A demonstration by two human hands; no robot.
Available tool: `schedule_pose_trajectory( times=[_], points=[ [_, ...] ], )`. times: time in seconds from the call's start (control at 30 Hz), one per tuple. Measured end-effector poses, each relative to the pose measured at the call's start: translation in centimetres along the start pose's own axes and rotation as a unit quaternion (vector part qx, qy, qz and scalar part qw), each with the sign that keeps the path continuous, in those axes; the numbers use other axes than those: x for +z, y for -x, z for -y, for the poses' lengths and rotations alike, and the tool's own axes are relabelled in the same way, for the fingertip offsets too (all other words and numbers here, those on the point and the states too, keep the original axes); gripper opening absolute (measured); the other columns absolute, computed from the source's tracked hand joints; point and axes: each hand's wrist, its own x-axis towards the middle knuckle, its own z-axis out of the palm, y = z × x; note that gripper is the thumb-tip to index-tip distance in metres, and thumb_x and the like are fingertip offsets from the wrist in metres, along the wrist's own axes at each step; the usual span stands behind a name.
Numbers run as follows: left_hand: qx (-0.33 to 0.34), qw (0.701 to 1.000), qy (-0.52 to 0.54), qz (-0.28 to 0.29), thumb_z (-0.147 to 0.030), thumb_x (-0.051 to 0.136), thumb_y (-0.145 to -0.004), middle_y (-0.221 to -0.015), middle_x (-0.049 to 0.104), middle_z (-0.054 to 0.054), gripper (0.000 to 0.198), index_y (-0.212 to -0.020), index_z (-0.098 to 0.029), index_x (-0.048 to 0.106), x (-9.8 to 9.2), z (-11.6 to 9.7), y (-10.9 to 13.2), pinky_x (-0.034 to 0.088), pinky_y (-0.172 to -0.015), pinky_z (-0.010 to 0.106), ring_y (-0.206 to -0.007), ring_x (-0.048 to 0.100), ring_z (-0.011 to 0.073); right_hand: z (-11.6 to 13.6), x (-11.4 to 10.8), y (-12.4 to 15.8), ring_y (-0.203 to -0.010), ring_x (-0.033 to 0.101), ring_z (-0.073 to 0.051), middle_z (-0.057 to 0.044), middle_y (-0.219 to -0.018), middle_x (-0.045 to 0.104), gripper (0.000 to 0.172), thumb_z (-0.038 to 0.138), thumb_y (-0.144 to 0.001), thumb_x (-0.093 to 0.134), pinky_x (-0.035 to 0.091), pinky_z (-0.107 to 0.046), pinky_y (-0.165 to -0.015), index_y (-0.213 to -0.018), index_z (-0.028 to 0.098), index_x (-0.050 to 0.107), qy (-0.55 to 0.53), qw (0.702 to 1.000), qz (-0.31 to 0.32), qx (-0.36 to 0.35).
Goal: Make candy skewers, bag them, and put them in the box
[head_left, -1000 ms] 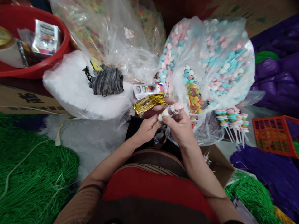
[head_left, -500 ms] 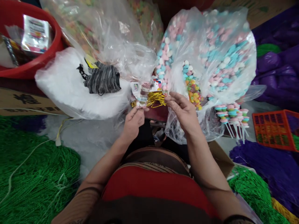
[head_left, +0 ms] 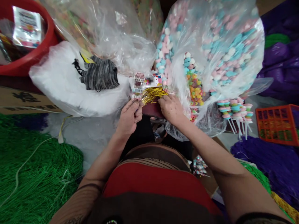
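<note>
My left hand point(head_left: 129, 115) pinches the near end of a small clear candy bag point(head_left: 138, 83), which stands up from the fingers with red print and a barcode showing. Pink and white bits show inside it by the fingertips. My right hand point(head_left: 171, 108) reaches palm down, its fingers curled at the near edge of a pile of gold twist ties point(head_left: 155, 94); whether a tie is between the fingertips is hidden. Behind the ties lies a printed packet point(head_left: 153, 81) with coloured spots.
Large clear bags of pink, blue and white candies point(head_left: 230, 57) stand at the right, with candy skewers point(head_left: 235, 109) beside them. A grey striped cloth point(head_left: 100, 74) rests on a white plastic bag point(head_left: 53, 84). A red tub point(head_left: 50, 37) and green cords point(head_left: 42, 161) are leftward.
My right hand has come leftward and turned palm down onto the gold ties. My left hand has tipped the candy bag more upright, and its barcode now shows clearly.
</note>
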Motion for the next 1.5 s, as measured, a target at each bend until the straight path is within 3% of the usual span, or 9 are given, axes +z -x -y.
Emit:
schedule_pose_trajectory(
  times=[0.17,0.27,0.33,0.4,0.5,0.7,0.8,1.2,1.5],
  points=[
    [0.001,1.000,0.012,-0.004,-0.020,0.071,-0.087,-0.069,0.060,-0.004,0.013,-0.078,-0.016,0.063,0.2,0.2,-0.2,0.021,-0.033,0.013,-0.039,0.033,-0.0001,-0.4,0.1,-1.1,-0.095,0.064,-0.030,-0.022,-0.107,0.071,0.032,0.012,-0.099,0.038,0.042,-0.037,-0.073,-0.109,0.009,0.068,-0.005,1.000,0.009,0.001],
    [0.003,1.000,0.017,-0.005,-0.018,0.068,-0.089,-0.071,0.062,-0.003,0.012,-0.079,-0.016,0.062,0.2,0.2,-0.2,0.021,-0.033,0.013,-0.040,0.035,-0.0001,-1.9,0.4,-1.6,-0.083,0.065,-0.024,-0.016,-0.097,0.073,0.022,0.015,-0.096,0.046,0.044,-0.033,-0.069,-0.096,0.013,0.068,-0.141,0.988,-0.027,0.053],
    [0.000,1.000,0.009,-0.004,-0.018,0.065,-0.090,-0.070,0.060,-0.004,0.011,-0.079,-0.016,0.062,0.2,0.3,-0.2,0.021,-0.033,0.013,-0.040,0.034,-0.0001,-3.0,0.6,-1.6,-0.071,0.065,-0.019,-0.009,-0.084,0.073,0.017,0.019,-0.095,0.050,0.045,-0.030,-0.064,-0.087,0.017,0.065,-0.304,0.945,-0.064,0.101],
    [-0.003,1.000,0.000,0.000,-0.018,0.064,-0.091,-0.066,0.058,-0.005,0.012,-0.080,-0.017,0.061,0.2,0.5,-0.3,0.022,-0.033,0.013,-0.039,0.032,0.0002,-3.7,0.8,-1.4,-0.059,0.061,-0.015,-0.003,-0.074,0.070,0.016,0.027,-0.096,0.051,0.044,-0.027,-0.057,-0.084,0.020,0.060,-0.451,0.876,-0.085,0.146],
    [-0.013,1.000,-0.013,0.008,-0.022,0.065,-0.092,-0.060,0.052,-0.007,0.014,-0.080,-0.017,0.060,0.4,0.7,-0.5,0.021,-0.033,0.014,-0.037,0.030,0.0006,-4.3,1.3,-1.0,-0.055,0.060,-0.014,-0.001,-0.072,0.069,0.016,0.032,-0.096,0.051,0.046,-0.027,-0.055,-0.086,0.022,0.058,-0.528,0.823,-0.095,0.184],
    [-0.018,1.000,-0.023,-0.004,-0.026,0.068,-0.091,-0.057,0.049,-0.007,0.017,-0.079,-0.017,0.059,0.8,1.1,-0.7,0.019,-0.033,0.014,-0.037,0.028,0.0010,-4.5,2.1,-1.5,-0.095,0.067,-0.025,-0.011,-0.097,0.075,0.015,0.020,-0.090,0.056,0.051,-0.039,-0.088,-0.093,0.018,0.071,-0.295,0.944,-0.123,0.087],
    [-0.016,1.000,-0.016,-0.003,-0.021,0.066,-0.091,-0.063,0.054,-0.006,0.013,-0.080,-0.017,0.060,1.1,1.2,-0.5,0.019,-0.033,0.014,-0.038,0.030,0.0009,-4.1,2.3,-2.1,-0.095,0.066,-0.027,-0.015,-0.109,0.073,0.022,0.024,-0.092,0.056,0.050,-0.039,-0.085,-0.105,0.017,0.074,-0.200,0.972,-0.099,0.068],
    [-0.018,1.000,-0.017,-0.016,-0.020,0.068,-0.090,-0.064,0.057,-0.005,0.014,-0.078,-0.018,0.061,0.7,1.5,-0.7,0.020,-0.032,0.015,-0.039,0.034,0.0007,-5.1,3.1,-2.2,-0.086,0.064,-0.026,-0.012,-0.093,0.074,0.027,0.024,-0.098,0.043,0.049,-0.036,-0.080,-0.099,0.018,0.069,-0.208,0.961,-0.155,0.093],
    [-0.009,1.000,-0.023,0.005,-0.023,0.067,-0.091,-0.061,0.051,-0.007,0.014,-0.080,-0.018,0.061,0.5,1.8,-0.8,0.020,-0.033,0.015,-0.037,0.029,0.0007,-2.5,0.6,0.1,-0.097,0.061,-0.030,-0.018,-0.103,0.072,0.031,0.018,-0.099,0.043,0.043,-0.042,-0.084,-0.100,0.013,0.073,-0.036,0.998,-0.053,-0.013]
  ],
)
